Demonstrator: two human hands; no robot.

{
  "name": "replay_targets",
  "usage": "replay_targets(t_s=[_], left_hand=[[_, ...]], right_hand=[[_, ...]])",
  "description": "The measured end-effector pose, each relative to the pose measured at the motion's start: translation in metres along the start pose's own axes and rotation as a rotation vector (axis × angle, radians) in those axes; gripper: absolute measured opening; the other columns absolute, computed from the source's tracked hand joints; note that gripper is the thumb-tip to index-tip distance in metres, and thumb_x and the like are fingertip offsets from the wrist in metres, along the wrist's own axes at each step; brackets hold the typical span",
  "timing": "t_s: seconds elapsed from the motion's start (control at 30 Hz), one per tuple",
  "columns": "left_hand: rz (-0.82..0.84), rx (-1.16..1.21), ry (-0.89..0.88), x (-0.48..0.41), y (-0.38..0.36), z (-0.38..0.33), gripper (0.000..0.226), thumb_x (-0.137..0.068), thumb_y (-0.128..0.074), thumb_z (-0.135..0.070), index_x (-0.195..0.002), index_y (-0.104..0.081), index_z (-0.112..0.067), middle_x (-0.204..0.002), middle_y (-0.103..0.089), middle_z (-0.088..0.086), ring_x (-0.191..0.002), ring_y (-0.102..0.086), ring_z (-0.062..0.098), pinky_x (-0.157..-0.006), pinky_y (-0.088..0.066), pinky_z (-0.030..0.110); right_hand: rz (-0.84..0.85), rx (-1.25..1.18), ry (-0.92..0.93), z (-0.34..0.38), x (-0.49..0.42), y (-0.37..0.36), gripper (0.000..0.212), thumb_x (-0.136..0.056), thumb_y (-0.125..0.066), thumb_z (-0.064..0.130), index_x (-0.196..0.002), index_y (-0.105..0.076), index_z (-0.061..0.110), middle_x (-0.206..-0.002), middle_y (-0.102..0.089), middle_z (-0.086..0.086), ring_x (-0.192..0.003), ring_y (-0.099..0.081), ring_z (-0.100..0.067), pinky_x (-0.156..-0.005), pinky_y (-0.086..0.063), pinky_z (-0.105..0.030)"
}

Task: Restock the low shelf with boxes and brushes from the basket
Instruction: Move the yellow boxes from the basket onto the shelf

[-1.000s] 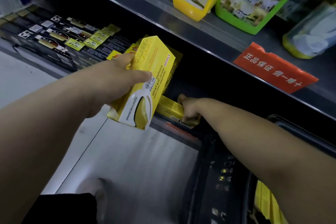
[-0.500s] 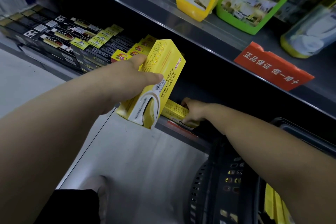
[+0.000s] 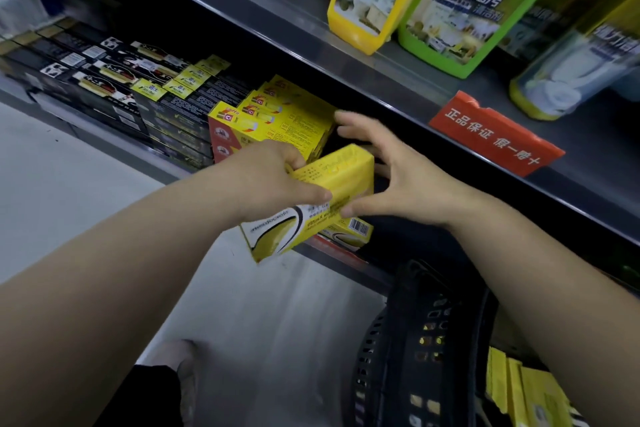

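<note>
Glossy yellow cardboard box (image 3: 311, 204), dull grey metal shelf edge (image 3: 346, 260), black perforated plastic basket (image 3: 398, 357), shiny plastic green bottle (image 3: 460, 7), pale smooth floor (image 3: 270, 322), possibly tile

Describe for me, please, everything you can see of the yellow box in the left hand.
The yellow box looks like printed cardboard, long, with small dark text and a white-and-black curved graphic at its near end. It is tilted, near end lower and jutting past the low shelf, far end pointing in. The left hand grips it; the right hand, open, touches its right side with the thumb. A barcoded box lies beneath it.
</note>
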State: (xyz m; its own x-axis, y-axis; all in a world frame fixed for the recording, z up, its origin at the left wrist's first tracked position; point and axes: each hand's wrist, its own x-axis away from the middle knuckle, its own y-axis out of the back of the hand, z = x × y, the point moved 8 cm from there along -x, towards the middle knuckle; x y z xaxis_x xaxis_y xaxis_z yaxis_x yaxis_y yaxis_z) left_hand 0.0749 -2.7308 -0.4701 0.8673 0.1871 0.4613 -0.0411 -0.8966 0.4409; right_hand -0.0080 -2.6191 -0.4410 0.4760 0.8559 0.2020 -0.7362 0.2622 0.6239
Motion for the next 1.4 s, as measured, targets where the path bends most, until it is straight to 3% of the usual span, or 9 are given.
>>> replay_targets(t_s=[0.1, 0.17, 0.37, 0.47, 0.6, 0.93, 1.2, 1.3, 1.4], left_hand=[[0.043, -0.07, -0.085, 0.002, -0.015, -0.012, 0.036, -0.073, -0.073, -0.044, -0.1, -0.066, -0.021, -0.098, -0.07, 0.002, -0.089, -0.066, 0.018, -0.084, -0.053, 0.041], [-0.005, -0.099, -0.129, 0.001, -0.016, -0.016, 0.037, -0.074, -0.073, -0.044, -0.102, -0.065, -0.022, -0.1, -0.067, -0.003, -0.089, -0.063, 0.012, -0.075, -0.052, 0.028], [-0.275, 0.029, -0.174, -0.002, 0.026, -0.01, 0.023, -0.083, -0.068, -0.032, -0.104, -0.061, -0.026, -0.097, -0.062, -0.014, -0.093, -0.06, 0.01, -0.077, -0.048, 0.029], [-0.247, 0.015, -0.177, -0.003, 0.018, -0.008, 0.011, -0.085, -0.065, -0.026, -0.096, -0.063, -0.025, -0.088, -0.065, -0.012, -0.079, -0.061, 0.007, -0.064, -0.044, 0.023], [-0.213, -0.096, -0.183, -0.007, 0.007, -0.007, 0.009, -0.086, -0.063, -0.025, -0.095, -0.064, -0.024, -0.085, -0.063, -0.015, -0.076, -0.057, -0.002, -0.059, -0.043, 0.016], [-0.218, -0.14, -0.175, -0.013, 0.012, -0.004, 0.008, -0.087, -0.06, -0.021, -0.094, -0.063, -0.025, -0.081, -0.063, -0.017, -0.073, -0.056, -0.001, -0.057, -0.04, 0.018], [-0.196, -0.141, -0.156, -0.015, 0.003, -0.006, 0.006, -0.087, -0.059, -0.022, -0.09, -0.062, -0.027, -0.082, -0.062, -0.017, -0.072, -0.054, -0.002, -0.057, -0.039, 0.016], [-0.152, -0.033, -0.114, -0.012, -0.003, -0.004, 0.01, -0.088, -0.058, -0.022, -0.081, -0.065, -0.025, -0.082, -0.065, -0.011, -0.074, -0.061, 0.009, -0.057, -0.044, 0.021], [-0.05, 0.072, -0.061, -0.012, -0.017, 0.001, 0.015, -0.09, -0.056, -0.025, -0.083, -0.069, -0.021, -0.088, -0.072, 0.007, -0.087, -0.067, 0.028, -0.075, -0.053, 0.034]], right_hand=[[0.028, 0.335, 0.024, 0.009, 0.004, -0.007, 0.066, -0.066, -0.082, 0.034, -0.125, -0.053, 0.034, -0.12, -0.053, 0.01, -0.114, -0.045, -0.007, -0.098, -0.036, -0.019], [0.08, 0.407, -0.046, -0.002, 0.01, -0.006, 0.053, -0.07, -0.078, 0.038, -0.119, -0.059, 0.03, -0.109, -0.054, 0.009, -0.105, -0.049, -0.009, -0.091, -0.039, -0.021], [0.037, 0.424, -0.48, -0.077, 0.038, 0.033, 0.044, -0.087, -0.061, 0.041, -0.121, -0.045, 0.019, -0.112, -0.056, -0.002, -0.09, -0.055, -0.012, -0.071, -0.042, -0.023], [0.041, 0.493, -0.655, -0.116, 0.027, 0.037, 0.062, -0.095, -0.05, 0.038, -0.141, -0.025, 0.007, -0.134, -0.048, -0.013, -0.109, -0.053, -0.024, -0.084, -0.043, -0.028], [0.065, 0.618, -0.799, -0.154, -0.008, 0.025, 0.072, -0.097, -0.045, 0.031, -0.149, -0.001, 0.008, -0.153, -0.02, -0.018, -0.136, -0.03, -0.037, -0.108, -0.033, -0.039], [0.206, 0.519, -0.752, -0.201, -0.053, -0.032, 0.057, -0.091, -0.056, 0.033, -0.141, -0.03, 0.021, -0.123, -0.053, -0.009, -0.101, -0.055, -0.023, -0.079, -0.044, -0.032], [0.244, 0.642, -0.692, -0.187, -0.049, -0.025, 0.041, -0.093, -0.053, 0.024, -0.131, -0.041, 0.014, -0.107, -0.056, -0.007, -0.09, -0.056, -0.021, -0.072, -0.046, -0.031], [0.173, 0.772, -0.677, -0.156, -0.043, 0.003, 0.031, -0.095, -0.047, 0.017, -0.121, -0.051, 0.002, -0.107, -0.061, -0.013, -0.083, -0.056, -0.023, -0.06, -0.04, -0.027], [0.024, 0.413, -0.711, -0.126, -0.015, 0.022, 0.03, -0.098, -0.044, 0.026, -0.108, -0.058, 0.001, -0.104, -0.062, -0.014, -0.09, -0.059, -0.026, -0.076, -0.046, -0.031]])
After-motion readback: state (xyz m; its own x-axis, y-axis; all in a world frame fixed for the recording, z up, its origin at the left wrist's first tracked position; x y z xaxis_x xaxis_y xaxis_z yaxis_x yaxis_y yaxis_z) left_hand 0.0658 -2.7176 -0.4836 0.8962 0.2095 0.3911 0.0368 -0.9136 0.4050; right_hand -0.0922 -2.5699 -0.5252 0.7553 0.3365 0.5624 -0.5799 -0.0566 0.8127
